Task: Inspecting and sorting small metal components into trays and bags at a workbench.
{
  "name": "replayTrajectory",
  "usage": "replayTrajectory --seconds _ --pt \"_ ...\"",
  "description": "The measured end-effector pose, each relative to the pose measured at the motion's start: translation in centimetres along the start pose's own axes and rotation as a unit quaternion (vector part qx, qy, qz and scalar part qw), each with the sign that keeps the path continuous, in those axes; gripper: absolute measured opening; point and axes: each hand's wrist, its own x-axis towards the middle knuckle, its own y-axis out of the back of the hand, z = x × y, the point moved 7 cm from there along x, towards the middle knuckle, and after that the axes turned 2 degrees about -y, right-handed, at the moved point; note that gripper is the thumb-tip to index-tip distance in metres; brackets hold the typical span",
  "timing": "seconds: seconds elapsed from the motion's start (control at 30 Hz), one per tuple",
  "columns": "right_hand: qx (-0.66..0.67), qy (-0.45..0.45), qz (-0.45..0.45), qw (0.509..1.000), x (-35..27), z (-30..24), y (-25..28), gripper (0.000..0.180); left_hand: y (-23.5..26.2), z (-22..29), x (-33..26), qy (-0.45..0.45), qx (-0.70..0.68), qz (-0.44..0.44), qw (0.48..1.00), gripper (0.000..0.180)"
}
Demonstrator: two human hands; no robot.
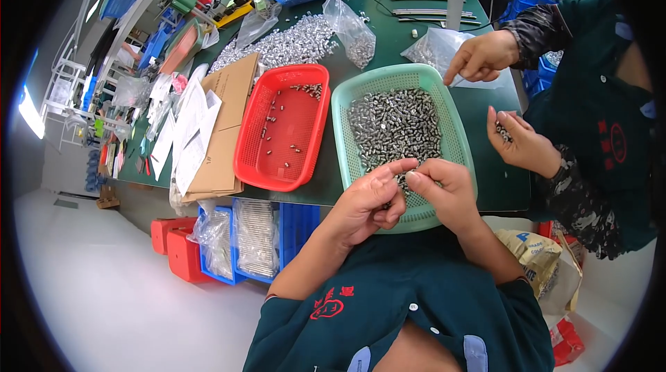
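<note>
Over the near end of a pale green perforated basket (340, 143), my two hands meet, almost touching. The basket holds a heap of small shiny metal cylindrical parts (395, 125). My left hand (371, 202) has its fingers curled, the index finger reaching toward the right; a bit of dark metal shows between the curled fingers. Thumb and fingers of my right hand (447, 195) are pinched together, and whatever is in the pinch is hidden. Left of the basket lies a red perforated basket (281, 178), with a few of the same parts scattered and clustered at its far corner.
At the right, a co-worker's hand (517, 139) cups several metal parts; their other hand (479, 60) is above a clear plastic bag (433, 49). Cardboard (222, 122) and papers (187, 136) lie left. Silver parts (291, 42) are piled behind. Blue bins (291, 226) stand below.
</note>
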Motion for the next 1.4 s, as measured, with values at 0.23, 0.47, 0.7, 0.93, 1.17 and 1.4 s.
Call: replayTrajectory --seconds 0.23,0.47,0.7,0.93,1.17,1.4 --pt "-0.070 0.036 -0.044 0.996 0.0 -1.2 -0.3 0.012 0.6 -0.2 0.0 -0.003 0.004 0.026 1.000 0.051" --pt "-0.064 0.075 -0.022 0.995 -0.5 -1.6 -0.5 0.013 -0.2 0.4 0.0 -0.013 0.068 0.035 0.997 0.050" --pt "-0.122 0.128 -0.001 0.984 -0.8 -1.6 -0.7 0.015 0.3 0.2 0.0 -0.014 0.060 0.073 0.995 0.044" --pt "0.057 -0.061 -0.012 0.996 -0.7 2.0 -0.5 0.018 0.1 0.8 -0.1 -0.018 0.009 0.077 0.997 0.042" --pt "-0.004 0.029 -0.019 0.999 -0.7 0.5 -0.6 0.016 0.0 0.4 0.0 -0.010 0.052 0.052 0.997 0.038" --pt "0.046 -0.038 -0.012 0.998 -0.6 0.7 0.2 0.016 1.2 -0.3 -0.3 -0.015 0.122 0.070 0.990 0.023"
